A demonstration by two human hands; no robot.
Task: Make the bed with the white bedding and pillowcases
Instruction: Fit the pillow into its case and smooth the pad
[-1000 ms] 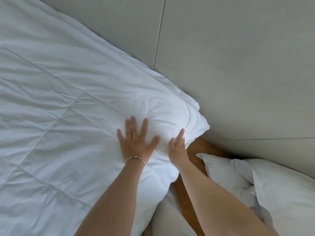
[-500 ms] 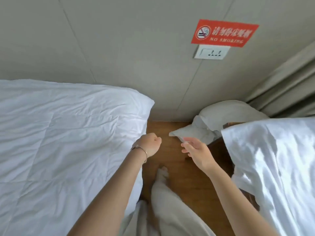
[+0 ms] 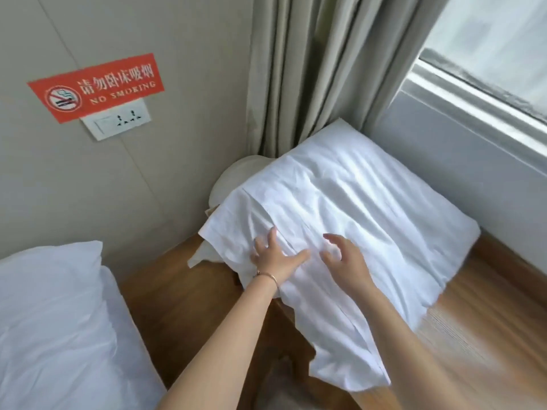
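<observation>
Both hands have left the bed and swung over to the pillow (image 3: 349, 220) by the window, which half a second ago lay off to the right, untouched. Left hand (image 3: 276, 258) lies on the pillow's near-left part, fingers spread and straight, gripping nothing, a thin bracelet (image 3: 270, 275) at the wrist. Right hand (image 3: 344, 257) sits just right of it, fingers loosely curled, tips at the white fabric; no pinch shows, nothing held. The pillow rests on a wooden table (image 3: 207, 297), its case hanging over the near edge. A second pillow (image 3: 236, 179) peeks out behind its far-left corner, against the curtain (image 3: 310, 69). Left of the pillow, low down, is the bed (image 3: 50, 327) in white bedding. Up on the wall beyond, a red sign (image 3: 97, 87) above a socket (image 3: 117, 122).
</observation>
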